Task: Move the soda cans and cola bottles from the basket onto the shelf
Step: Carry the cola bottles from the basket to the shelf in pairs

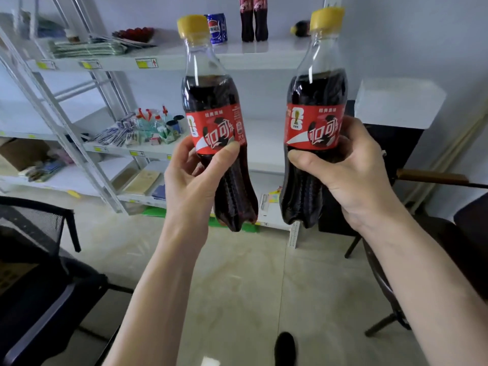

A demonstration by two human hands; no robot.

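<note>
I hold two cola bottles upright in front of the white shelf (pixel 264 52). My left hand (pixel 195 180) grips the left cola bottle (pixel 214 101) around its red label and lower body. My right hand (pixel 348 175) grips the right cola bottle (pixel 317 101) the same way. Both bottles have yellow caps and dark cola inside. On the upper shelf board behind them stand a blue soda can (pixel 217 29) and two more cola bottles (pixel 253 19). The basket is out of view.
The shelf's left part holds folded papers (pixel 87 47), a red item, spray bottles (pixel 155 120) and small boxes on lower boards. A black mesh chair (pixel 34 233) stands at lower left, a dark chair (pixel 449 247) at right, a white box (pixel 396 104) on a dark cabinet.
</note>
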